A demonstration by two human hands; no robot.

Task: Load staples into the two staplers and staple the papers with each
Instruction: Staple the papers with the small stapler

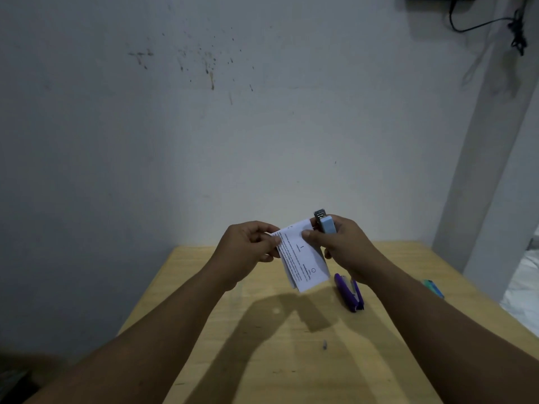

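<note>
Now the right hand (341,246) grips the pale blue stapler (324,224) at the papers' (300,258) corner, seemingly mid-staple; left hand (248,246) fingers pinch the opposite edge; next, squeeze firmly.

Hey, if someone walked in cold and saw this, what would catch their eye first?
Probably the two hands raised above the wooden table: the left hand pinches the left edge of some folded printed papers, while the right hand holds a light blue stapler at their top right corner. Next, a purple stapler lies on the table just below the right hand, and a stained white wall fills the background.
</note>
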